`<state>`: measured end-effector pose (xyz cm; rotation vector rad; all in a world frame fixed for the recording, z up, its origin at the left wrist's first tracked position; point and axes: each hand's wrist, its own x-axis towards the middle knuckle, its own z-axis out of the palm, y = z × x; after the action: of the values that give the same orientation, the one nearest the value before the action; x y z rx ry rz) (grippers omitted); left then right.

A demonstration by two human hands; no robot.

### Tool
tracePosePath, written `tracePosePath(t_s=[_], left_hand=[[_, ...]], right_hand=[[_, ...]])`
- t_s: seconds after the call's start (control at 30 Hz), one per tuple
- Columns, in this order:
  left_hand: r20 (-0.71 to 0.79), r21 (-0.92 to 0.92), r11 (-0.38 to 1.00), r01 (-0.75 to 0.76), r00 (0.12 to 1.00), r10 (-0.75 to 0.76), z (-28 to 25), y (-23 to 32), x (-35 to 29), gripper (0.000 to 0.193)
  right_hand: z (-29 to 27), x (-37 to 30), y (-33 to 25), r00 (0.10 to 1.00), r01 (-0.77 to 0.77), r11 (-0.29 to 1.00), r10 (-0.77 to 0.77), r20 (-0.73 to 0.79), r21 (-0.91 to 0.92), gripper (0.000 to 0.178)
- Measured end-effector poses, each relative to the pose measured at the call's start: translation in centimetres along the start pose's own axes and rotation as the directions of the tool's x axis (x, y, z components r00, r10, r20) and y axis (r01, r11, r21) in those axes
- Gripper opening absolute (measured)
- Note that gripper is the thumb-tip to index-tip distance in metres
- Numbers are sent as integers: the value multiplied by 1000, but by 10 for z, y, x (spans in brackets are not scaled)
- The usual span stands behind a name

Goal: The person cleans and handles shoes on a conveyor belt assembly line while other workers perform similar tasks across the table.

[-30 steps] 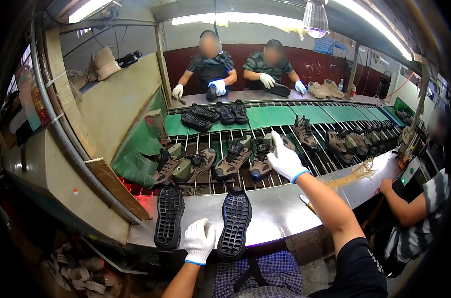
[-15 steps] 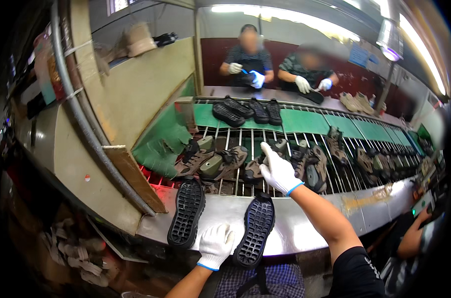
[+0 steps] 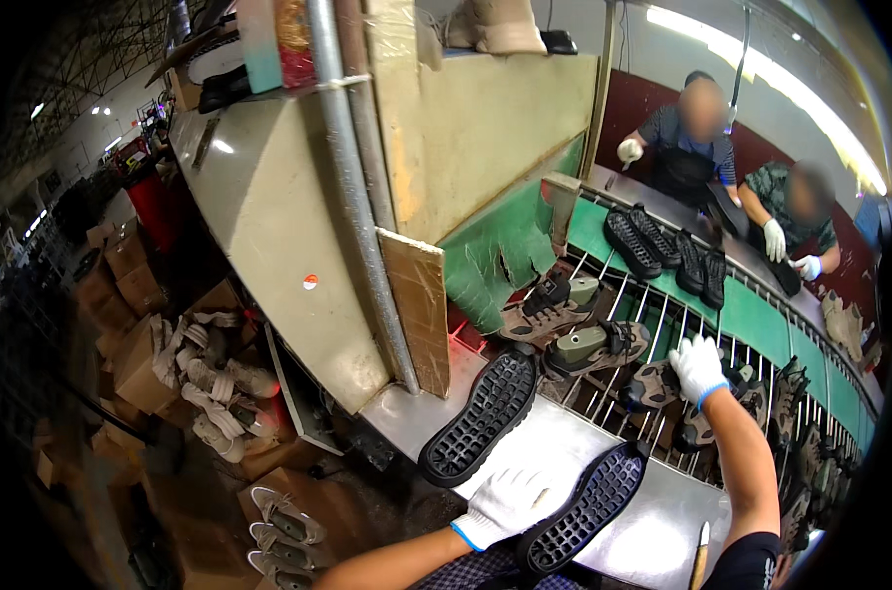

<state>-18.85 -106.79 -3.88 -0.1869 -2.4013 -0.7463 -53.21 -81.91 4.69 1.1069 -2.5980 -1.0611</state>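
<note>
My left hand (image 3: pixel 510 503), in a white knitted glove with blue cuff, rests palm down at the metal ledge between two black shoe soles, fingers loosely extended and holding nothing I can see. One sole (image 3: pixel 482 415) lies tread up to its left; the other sole (image 3: pixel 585 506) lies tread up close to its fingertips. My right hand (image 3: pixel 699 370), gloved alike, reaches over the rack with fingers apart and bent, beside a brown-grey shoe (image 3: pixel 652 386). Whether it touches that shoe is hard to tell. Another brown shoe (image 3: pixel 598 346), with a green last in it, lies to the left.
A wooden-handled tool (image 3: pixel 700 560) lies on the metal ledge (image 3: pixel 652 526). Beyond the metal-bar rack, black soles (image 3: pixel 652 241) stand on a green belt (image 3: pixel 760 320). Two people work across it. A pole (image 3: pixel 352 187) and beige housing rise at left; shoes and cartons (image 3: pixel 136 369) lie below.
My view has turned left, bringing the piled shoes and cartons in. My right hand's fingers, stretched out before, are now bent down by a shoe. The left hand stays between the soles.
</note>
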Motion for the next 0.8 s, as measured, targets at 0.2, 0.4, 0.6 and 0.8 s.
tracePosePath(t_s=[0.2,0.4,0.6,0.8], left_hand=[[-66,-64,996,-54,997,50,17,-9,4,24],[-104,-212,964,-159,985,140,-31,66,52,71],[344,-812,541,220,929,139,-44,176,21,105],[647,-696,541,471,739,188,-22,213,-50,88]], right_hand=[[-10,-92,26,872,-340,799,465,-150,497,39],[-159,-226,2,647,-181,412,733,-207,893,36],[-184,-387,-87,686,224,135,681,-255,965,34],[-73,-430,-233,865,413,-905,353,357,-106,79]])
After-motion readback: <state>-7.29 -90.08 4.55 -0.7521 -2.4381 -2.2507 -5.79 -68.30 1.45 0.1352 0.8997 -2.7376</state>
